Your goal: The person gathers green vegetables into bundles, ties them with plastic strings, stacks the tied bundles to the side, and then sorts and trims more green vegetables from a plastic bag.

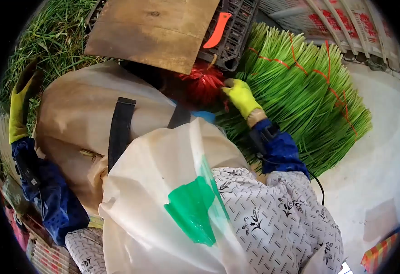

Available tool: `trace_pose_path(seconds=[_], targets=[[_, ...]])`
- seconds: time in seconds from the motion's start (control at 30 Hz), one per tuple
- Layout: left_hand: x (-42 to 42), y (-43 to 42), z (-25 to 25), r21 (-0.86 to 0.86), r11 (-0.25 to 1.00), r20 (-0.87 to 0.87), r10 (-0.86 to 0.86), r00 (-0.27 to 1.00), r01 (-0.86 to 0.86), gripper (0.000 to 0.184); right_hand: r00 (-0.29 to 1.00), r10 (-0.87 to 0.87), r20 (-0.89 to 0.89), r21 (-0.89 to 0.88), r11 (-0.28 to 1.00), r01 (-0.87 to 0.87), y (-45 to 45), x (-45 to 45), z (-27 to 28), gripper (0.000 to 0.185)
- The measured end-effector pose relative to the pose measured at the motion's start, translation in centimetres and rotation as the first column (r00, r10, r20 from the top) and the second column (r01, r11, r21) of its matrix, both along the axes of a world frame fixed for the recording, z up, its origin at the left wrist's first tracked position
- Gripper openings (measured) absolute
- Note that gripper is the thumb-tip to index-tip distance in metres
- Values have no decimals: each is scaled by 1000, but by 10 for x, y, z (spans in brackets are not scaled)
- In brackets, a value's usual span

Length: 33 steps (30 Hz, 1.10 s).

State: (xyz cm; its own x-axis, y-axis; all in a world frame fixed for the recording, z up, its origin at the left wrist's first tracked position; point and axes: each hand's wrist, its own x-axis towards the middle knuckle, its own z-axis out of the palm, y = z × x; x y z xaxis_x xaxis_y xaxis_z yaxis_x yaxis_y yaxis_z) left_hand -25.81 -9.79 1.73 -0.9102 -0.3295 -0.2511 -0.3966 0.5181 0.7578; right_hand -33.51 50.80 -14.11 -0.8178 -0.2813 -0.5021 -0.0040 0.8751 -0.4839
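My right hand [243,97], in a yellow glove, reaches to the edge of a bunch of red plastic ties [204,82] hanging under the board. Its fingers are pinched together at the strands, and a red end dangles just below them. Beside that hand lies a big stack of green leafy stalks [295,96], bundled with red ties. My left hand [23,98], in a yellow glove with a dark palm, is at the far left by a heap of loose green stalks [56,34]. Its fingers stretch upward, apart, with nothing visible in them.
A wooden board [152,32] rests on a black plastic crate [234,39]. An orange curved knife [218,30] lies at the crate. White crates [327,23] stand at the back right. A pale apron [159,169] with a green patch covers my lap. Pale floor [364,160] lies right.
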Motion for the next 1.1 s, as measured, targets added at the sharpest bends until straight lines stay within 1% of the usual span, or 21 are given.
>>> trace_pose_path(seconds=[0.07, 0.2, 0.23, 0.27, 0.33, 0.4, 0.47, 0.53, 0.57, 0.6, 0.63, 0.67, 0.7, 0.77, 0.8, 0.83, 0.87, 0.93, 1.0, 1.07, 1.1], targets=[[10, 2, 0, -69, 997, -46, -45, 998, 42, 44, 991, -104, 82, -73, 991, 110, 11, -1, 4, 32], [26, -15, -3, -15, 1000, -28, 11, 1000, -11, 42, 996, 19, 92, -30, 999, -16, 15, -17, 67, 26], [32, -12, 3, -20, 1000, -44, -2, 999, 1, 42, 993, 114, 9, -48, 992, -113, 24, -23, 73, 25], [41, -9, 8, -27, 1000, -63, -11, 998, 9, 42, 995, 49, 85, 2, 999, -49, 25, -30, 88, 26], [60, -8, 16, -48, 999, -98, -18, 995, 13, 41, 1000, 20, 19, -30, 999, -20, 54, -49, 92, 26], [89, -19, 16, -45, 998, -124, 40, 991, -46, 41, 912, -373, 173, 13, 926, 376, 52, -69, 137, 30], [124, -39, 14, -29, 987, -156, 153, 976, -160, 41, 722, -670, 172, -486, 580, 654, 108, -108, 129, 25], [167, -53, 10, 6, 948, -200, 313, 928, -319, 42, 659, -749, 59, -778, 380, 501, 183, -188, 104, 18], [187, -52, 4, 30, 917, -233, 394, 889, -398, 42, 710, -667, 227, -854, 214, 474, 174, -220, 122, 17], [192, -34, 7, 115, 826, -220, 563, 796, -552, 43, 667, -702, 250, -887, 110, 448, 121, -230, 152, 16], [210, -30, 2, 72, 797, -281, 593, 754, -600, 44, 626, -731, 271, -913, 11, 408, 67, -240, 183, 15], [228, -25, -4, 32, 762, -337, 617, 711, -647, 44, 765, -587, 265, -929, 57, 365, 22, -241, 202, 16], [242, -13, -6, 75, 733, -367, 651, 664, -676, 43, 900, -430, 75, -942, 266, 205, -25, -235, 208, 16], [296, -3, -22, 79, 620, -332, 755, 566, -781, 42, 996, 58, 69, -822, 569, 24, -93, -208, 215, 15], [317, 10, -25, 69, 570, -302, 794, 527, -819, 41, 911, 303, 279, -716, 698, -12, -115, -192, 216, 14], [323, 38, -19, 115, 479, -286, 855, 433, -870, 41, 795, 606, -22, -549, 658, -516, -149, -178, 206, 15], [344, 57, -20, 132, 418, -267, 888, 374, -899, 42, 474, 852, -221, -228, 428, -875, -177, -174, 198, 16], [378, 97, -29, 170, 299, -219, 940, 260, -939, 42, 224, 887, -404, 285, 354, -891, -186, -202, 155, 20], [392, 130, -53, 183, 257, -254, 945, 207, -949, 40, 198, 801, -565, 296, 420, -858, -197, -231, 128, 16], [426, 165, -59, 122, 194, -321, 936, 146, -973, 38, 179, 819, -545, 414, 449, -792, -204, -256, 107, 19], [440, 177, -70, 108, 174, -289, 948, 137, -979, 37, 141, 853, -502, 505, 422, -753, -210, -254, 107, 31]])
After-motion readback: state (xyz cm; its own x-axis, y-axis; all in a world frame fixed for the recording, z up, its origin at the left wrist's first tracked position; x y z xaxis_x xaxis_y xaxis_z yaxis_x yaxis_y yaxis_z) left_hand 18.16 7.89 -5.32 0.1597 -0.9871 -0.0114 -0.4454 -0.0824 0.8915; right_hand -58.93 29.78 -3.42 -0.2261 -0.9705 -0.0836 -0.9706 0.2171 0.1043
